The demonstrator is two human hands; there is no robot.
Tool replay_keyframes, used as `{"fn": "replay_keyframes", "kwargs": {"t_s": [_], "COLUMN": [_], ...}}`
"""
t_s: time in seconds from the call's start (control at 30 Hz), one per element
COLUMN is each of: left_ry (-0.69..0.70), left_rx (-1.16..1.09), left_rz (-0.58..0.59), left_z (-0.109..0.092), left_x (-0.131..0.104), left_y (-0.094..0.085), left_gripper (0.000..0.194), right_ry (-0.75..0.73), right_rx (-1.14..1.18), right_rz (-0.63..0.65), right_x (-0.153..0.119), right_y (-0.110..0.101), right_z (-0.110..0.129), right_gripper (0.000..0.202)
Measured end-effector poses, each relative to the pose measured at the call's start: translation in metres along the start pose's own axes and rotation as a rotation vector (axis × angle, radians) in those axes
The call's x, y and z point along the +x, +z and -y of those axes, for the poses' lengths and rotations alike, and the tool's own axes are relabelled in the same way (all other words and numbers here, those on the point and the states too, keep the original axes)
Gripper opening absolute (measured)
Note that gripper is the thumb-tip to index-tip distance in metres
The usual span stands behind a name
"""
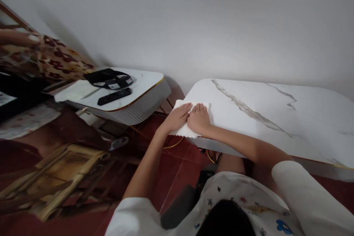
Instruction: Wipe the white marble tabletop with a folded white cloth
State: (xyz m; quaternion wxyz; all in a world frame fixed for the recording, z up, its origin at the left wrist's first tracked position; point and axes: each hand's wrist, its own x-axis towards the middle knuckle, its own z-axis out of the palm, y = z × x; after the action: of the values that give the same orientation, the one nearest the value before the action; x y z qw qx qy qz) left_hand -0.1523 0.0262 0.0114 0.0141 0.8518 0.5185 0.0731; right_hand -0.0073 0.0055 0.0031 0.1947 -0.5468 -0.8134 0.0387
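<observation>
Both hands press on a white cloth (pixel 184 131) with a wavy edge, spread over the left end of a white marble-patterned tabletop (pixel 249 97). My left hand (pixel 178 118) lies flat on the cloth, fingers pointing toward the middle. Beside it, touching or nearly so, my right hand (pixel 199 118) rests palm down with its fingers laid forward on the cloth. Part of the cloth hangs at the table's left edge. Whatever is under the palms is hidden.
A second white table (pixel 143 77) at left holds a black strap headset (pixel 109 78), a black remote-like object (pixel 114 96) and a pale sheet (pixel 79 90). Another person in a floral top (pixel 59 57) is beside it. A bamboo stool (pixel 59 173) stands lower left. Yellow cable (pixel 173 144) hangs below.
</observation>
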Motion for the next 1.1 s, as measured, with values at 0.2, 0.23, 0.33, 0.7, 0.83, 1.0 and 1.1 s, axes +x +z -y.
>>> {"fn": "replay_keyframes", "kwargs": {"t_s": [0.2, 0.23, 0.33, 0.7, 0.83, 1.0, 1.1], "left_ry": [0.036, 0.046, 0.063, 0.073, 0.165, 0.233, 0.238], "left_rx": [0.029, 0.033, 0.061, 0.021, -0.01, -0.03, -0.039], "left_rz": [-0.07, -0.08, -0.088, -0.117, -0.116, -0.068, -0.055], "left_z": [0.039, 0.043, 0.055, 0.052, 0.03, 0.01, 0.004], "left_x": [0.082, 0.098, 0.143, 0.271, 0.278, 0.241, 0.205], "left_y": [0.009, 0.012, 0.02, 0.029, 0.031, 0.031, 0.029], "left_gripper": [0.053, 0.052, 0.052, 0.046, 0.046, 0.052, 0.053], "right_ry": [0.056, 0.064, 0.089, 0.109, 0.14, 0.148, 0.137], "right_rx": [-0.002, -0.005, 0.001, -0.102, -0.161, -0.139, -0.095], "right_rz": [-0.064, -0.072, -0.109, -0.104, -0.126, -0.155, -0.161], "right_x": [0.075, 0.087, 0.121, 0.201, 0.185, 0.143, 0.115], "right_y": [0.012, 0.013, 0.016, 0.01, 0.005, 0.007, 0.007], "right_z": [-0.03, -0.038, -0.064, -0.156, -0.172, -0.162, -0.143], "right_gripper": [0.051, 0.051, 0.048, 0.042, 0.045, 0.051, 0.055]}}
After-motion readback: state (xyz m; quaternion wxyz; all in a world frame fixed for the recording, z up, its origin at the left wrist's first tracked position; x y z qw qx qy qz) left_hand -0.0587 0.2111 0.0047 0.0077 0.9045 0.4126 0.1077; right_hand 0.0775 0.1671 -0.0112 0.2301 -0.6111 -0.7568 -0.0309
